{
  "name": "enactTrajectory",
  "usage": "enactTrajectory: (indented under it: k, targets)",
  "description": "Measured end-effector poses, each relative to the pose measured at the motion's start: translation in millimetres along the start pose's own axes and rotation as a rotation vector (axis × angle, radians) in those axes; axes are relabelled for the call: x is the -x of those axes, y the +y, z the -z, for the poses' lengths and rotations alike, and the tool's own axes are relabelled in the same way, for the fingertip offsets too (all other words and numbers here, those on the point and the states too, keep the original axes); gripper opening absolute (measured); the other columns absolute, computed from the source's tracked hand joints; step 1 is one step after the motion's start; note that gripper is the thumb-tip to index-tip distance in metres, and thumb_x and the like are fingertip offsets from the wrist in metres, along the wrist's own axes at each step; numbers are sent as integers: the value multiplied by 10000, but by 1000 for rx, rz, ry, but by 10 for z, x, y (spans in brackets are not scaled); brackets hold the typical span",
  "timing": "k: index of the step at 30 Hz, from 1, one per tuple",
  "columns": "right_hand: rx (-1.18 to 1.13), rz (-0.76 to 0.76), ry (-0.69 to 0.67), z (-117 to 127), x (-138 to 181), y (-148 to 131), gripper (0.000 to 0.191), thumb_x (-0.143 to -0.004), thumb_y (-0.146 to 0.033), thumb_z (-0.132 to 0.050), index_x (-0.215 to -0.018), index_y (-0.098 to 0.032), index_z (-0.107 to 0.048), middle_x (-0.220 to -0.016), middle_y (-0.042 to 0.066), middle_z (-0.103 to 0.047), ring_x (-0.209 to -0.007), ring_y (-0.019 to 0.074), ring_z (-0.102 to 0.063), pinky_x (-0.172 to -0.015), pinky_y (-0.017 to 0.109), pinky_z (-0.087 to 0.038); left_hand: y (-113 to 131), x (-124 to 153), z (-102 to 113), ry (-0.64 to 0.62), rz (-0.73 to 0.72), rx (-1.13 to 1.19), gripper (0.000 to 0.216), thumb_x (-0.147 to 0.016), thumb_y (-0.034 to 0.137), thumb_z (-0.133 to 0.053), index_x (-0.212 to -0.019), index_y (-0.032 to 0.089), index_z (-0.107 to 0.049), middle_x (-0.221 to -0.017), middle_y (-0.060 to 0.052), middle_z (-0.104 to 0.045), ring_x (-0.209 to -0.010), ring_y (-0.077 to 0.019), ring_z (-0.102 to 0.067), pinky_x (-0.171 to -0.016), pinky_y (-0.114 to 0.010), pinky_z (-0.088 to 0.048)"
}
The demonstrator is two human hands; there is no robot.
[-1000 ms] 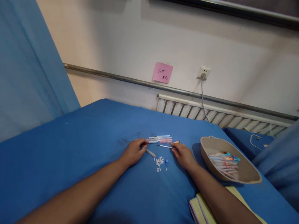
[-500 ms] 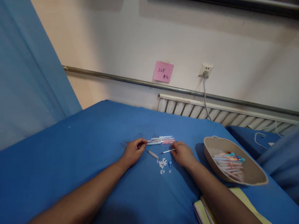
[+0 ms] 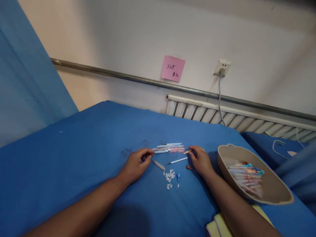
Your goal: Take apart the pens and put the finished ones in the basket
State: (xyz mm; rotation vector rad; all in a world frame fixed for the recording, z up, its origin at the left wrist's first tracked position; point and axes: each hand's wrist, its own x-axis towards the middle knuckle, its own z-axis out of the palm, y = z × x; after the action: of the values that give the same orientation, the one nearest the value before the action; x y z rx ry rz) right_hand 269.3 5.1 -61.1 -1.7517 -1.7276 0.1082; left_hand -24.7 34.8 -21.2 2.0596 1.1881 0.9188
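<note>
My left hand (image 3: 135,163) rests on the blue cloth (image 3: 81,154) with its fingers curled, pinching the end of a pen part in the row of pens (image 3: 170,148). My right hand (image 3: 201,160) lies right of that row and pinches a small orange pen piece (image 3: 187,152). Between the hands lie a thin white refill (image 3: 177,161), a pale pen barrel (image 3: 158,165), a heap of small white caps (image 3: 170,176), a blue cap (image 3: 178,176) and an orange bit (image 3: 188,167).
A beige oval basket (image 3: 276,194) holding several pens stands at the right. A yellow notebook (image 3: 219,227) lies at the near edge. Behind the bed are a radiator (image 3: 237,120), a wall socket with cable (image 3: 222,68) and a pink note (image 3: 172,68).
My right hand let go of the thin refill, which now lies on the cloth, and shifted to the orange piece by the pen row. The view tilted slightly down and right.
</note>
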Motion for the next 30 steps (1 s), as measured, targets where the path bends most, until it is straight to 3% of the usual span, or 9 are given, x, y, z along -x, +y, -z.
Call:
enactTrajectory:
  k: [4, 8, 12, 17, 23, 30]
  targets:
    - [-1, 23, -35, 11, -18, 55, 267, -864, -240, -457, -1071, -226, -626, -1085, 52, -653, -1032, 212, -564, -923, 377, -412, 62, 36, -22, -62, -107, -33, 221, -811, 256, -487, -942, 213, -660, -930, -32, -678, -877, -182, -603, -830, -301, -465]
    - [23, 122, -90, 26, 5, -69, 292, -879, -225, -459, -1132, -247, -602, -1164, 36, -627, -1104, 207, -525, -940, 363, -392, 99, 30, -36, -100, -172, -61, 216, -816, 236, -484, -942, 227, -660, -944, -26, -680, -919, -187, -599, -861, -304, -454]
    - [62, 214, -110, 6, 33, -203, 285, -904, -243, -434, -1133, -265, -601, -1183, 40, -609, -1107, 208, -513, -930, 367, -382, 79, 5, -53, -111, -171, -79, 217, -817, 228, -479, -943, 223, -655, -930, -25, -681, -917, -188, -604, -858, -306, -456]
    - [113, 239, -131, -76, -34, -279, 390, -914, -290, -423, -1300, -256, -470, -1348, 62, -489, -1220, 240, -425, -972, 421, -336, -3, -22, -81, -41, -89, -41, 219, -818, 240, -478, -946, 212, -654, -946, -26, -681, -888, -183, -618, -826, -300, -475]
    - [58, 297, -206, -101, -92, -288, 276, -887, -186, -443, -1088, -271, -612, -1209, 32, -589, -1131, 208, -485, -958, 397, -320, -70, -68, -52, 114, 3, -14, 232, -786, 219, -482, -947, 197, -648, -934, -20, -684, -868, -182, -621, -835, -312, -479]
    - [-26, 294, -164, -27, -45, -239, 227, -814, -92, -476, -912, -224, -632, -1105, 54, -605, -1031, 208, -520, -889, 374, -366, -50, -51, -30, 73, -34, -6, 198, -793, 192, -477, -894, 197, -646, -957, -22, -671, -916, -179, -609, -861, -319, -467]
